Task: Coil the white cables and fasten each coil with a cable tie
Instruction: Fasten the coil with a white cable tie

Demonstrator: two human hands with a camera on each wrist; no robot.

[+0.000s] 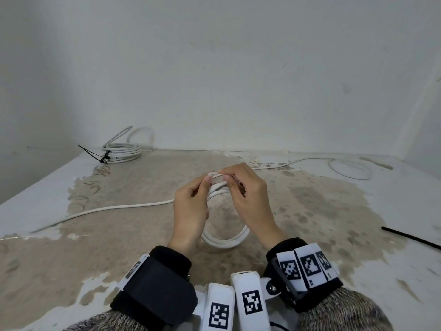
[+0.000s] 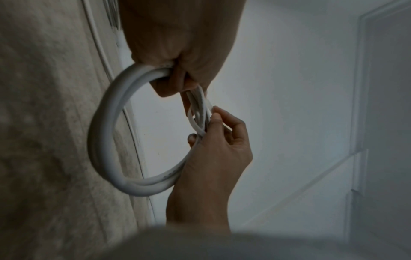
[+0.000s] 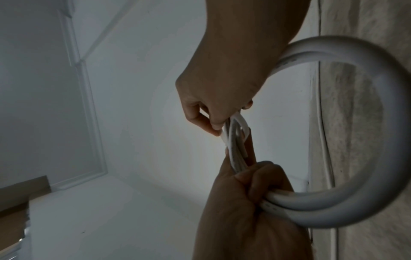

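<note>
Above the middle of the table I hold a white cable coil point(image 1: 226, 242) of a few loops upright between both hands. My left hand point(image 1: 209, 179) grips the coil's left side, and its thumb and forefinger pinch the strands at the top. My right hand point(image 1: 226, 177) pinches the same bundle of strands from the right. In the left wrist view the coil point(image 2: 104, 133) hangs from my left hand point(image 2: 177, 77). The right wrist view has my right hand point(image 3: 249, 177) curled round the coil point(image 3: 395, 140). A loose cable tail point(image 1: 107, 207) trails left across the table.
A finished coil point(image 1: 124, 149) tied with black cable ties point(image 1: 95, 156) lies at the back left by the wall. Another loose white cable point(image 1: 346, 168) loops at the back right. A black cable tie point(image 1: 410, 237) lies at the right edge. The table top point(image 1: 310, 211) is stained.
</note>
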